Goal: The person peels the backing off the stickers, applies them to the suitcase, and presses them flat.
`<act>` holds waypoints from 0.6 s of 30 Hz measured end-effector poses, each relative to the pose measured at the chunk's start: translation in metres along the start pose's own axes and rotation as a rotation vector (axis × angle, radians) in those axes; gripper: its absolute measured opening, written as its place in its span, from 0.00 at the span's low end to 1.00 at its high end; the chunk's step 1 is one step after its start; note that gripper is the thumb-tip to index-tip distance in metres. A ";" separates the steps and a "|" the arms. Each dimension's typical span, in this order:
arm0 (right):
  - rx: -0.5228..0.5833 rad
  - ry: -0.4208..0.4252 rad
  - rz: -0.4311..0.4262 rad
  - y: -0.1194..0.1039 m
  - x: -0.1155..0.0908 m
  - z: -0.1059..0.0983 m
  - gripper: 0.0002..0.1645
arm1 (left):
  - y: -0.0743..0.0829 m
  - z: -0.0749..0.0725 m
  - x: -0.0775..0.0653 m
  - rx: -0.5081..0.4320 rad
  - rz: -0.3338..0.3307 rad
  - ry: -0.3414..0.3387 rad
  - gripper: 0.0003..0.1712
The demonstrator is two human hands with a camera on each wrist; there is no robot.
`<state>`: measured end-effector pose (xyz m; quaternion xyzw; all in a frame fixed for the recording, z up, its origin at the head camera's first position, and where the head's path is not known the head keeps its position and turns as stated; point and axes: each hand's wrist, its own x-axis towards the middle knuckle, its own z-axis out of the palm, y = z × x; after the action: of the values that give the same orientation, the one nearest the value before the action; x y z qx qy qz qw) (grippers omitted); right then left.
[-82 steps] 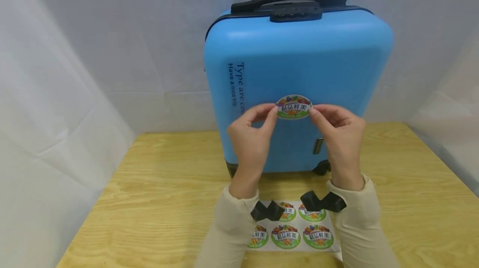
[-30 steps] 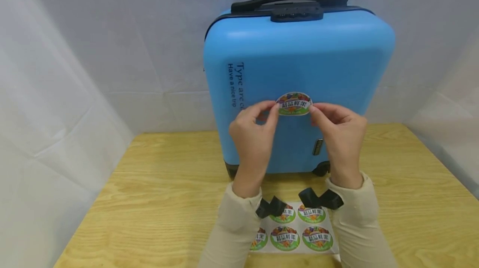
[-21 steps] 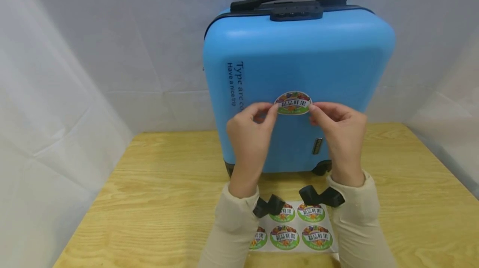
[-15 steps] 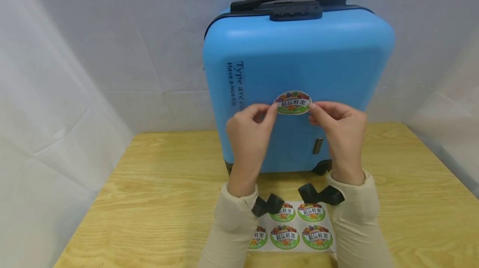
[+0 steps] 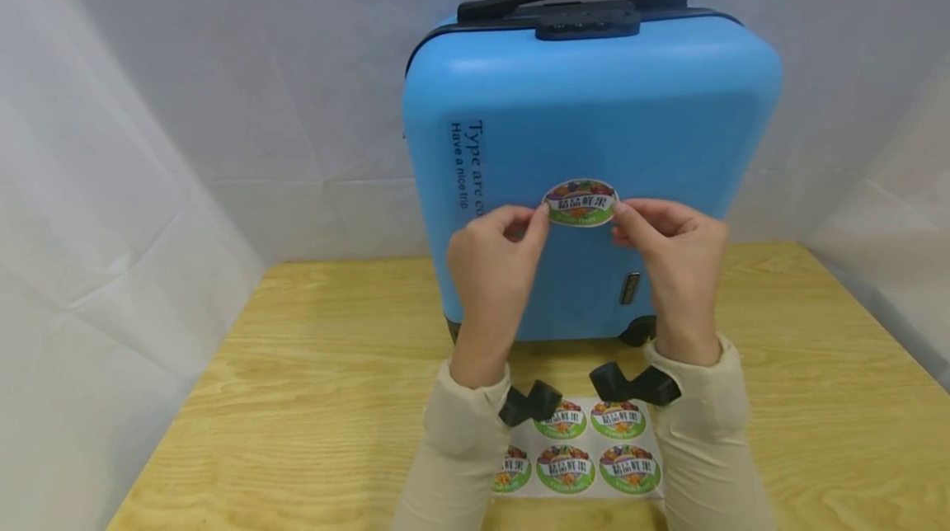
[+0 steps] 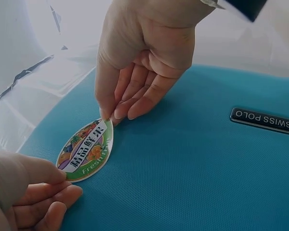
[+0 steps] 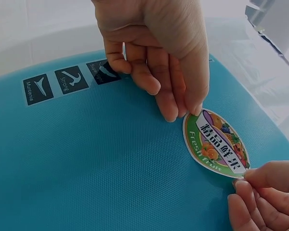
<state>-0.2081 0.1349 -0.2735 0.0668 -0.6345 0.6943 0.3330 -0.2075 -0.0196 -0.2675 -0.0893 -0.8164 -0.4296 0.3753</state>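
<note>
To the left of the blue suitcase (image 5: 594,135), pale, creased cloth (image 5: 96,267) hangs as a side wall, with fold lines running across it. The wooden table (image 5: 312,391), yellowish with a wavy grain, spreads out left of the suitcase, beneath it and in front of it. Behind the suitcase hangs a greyish-white backdrop (image 5: 341,143), lightly wrinkled. Dark lettering (image 5: 463,168) runs down the left part of the suitcase's front. The left hand (image 5: 493,275), in front of the suitcase, pinches the left end of an oval fruit sticker (image 5: 581,203) between thumb and forefinger, its other fingers bent. The sticker lies at the middle of the suitcase's front, face outward; whether its back touches the shell I cannot tell. Below, on the table before the suitcase, lies a white sheet (image 5: 596,444) of matching stickers, partly covered by a beige sleeve (image 5: 460,448). A small badge (image 5: 629,288) sits low on the suitcase's front. The right hand (image 5: 683,267), before the suitcase's right part, pinches the sticker's right end, other fingers loosely curled. Right of the suitcase, more pale cloth (image 5: 891,185) closes the space.
</note>
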 end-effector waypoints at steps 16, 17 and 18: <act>-0.035 -0.014 -0.017 0.001 -0.002 0.001 0.12 | -0.001 -0.005 0.003 -0.012 -0.004 -0.021 0.15; -0.039 -0.014 -0.018 0.001 -0.002 0.001 0.12 | -0.001 -0.005 0.004 -0.014 -0.004 -0.023 0.15; -0.044 -0.014 -0.020 0.001 -0.002 0.001 0.12 | 0.000 -0.005 0.004 -0.015 -0.004 -0.026 0.15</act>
<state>-0.2074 0.1331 -0.2752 0.0704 -0.6511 0.6765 0.3369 -0.2078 -0.0242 -0.2635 -0.0960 -0.8181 -0.4354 0.3633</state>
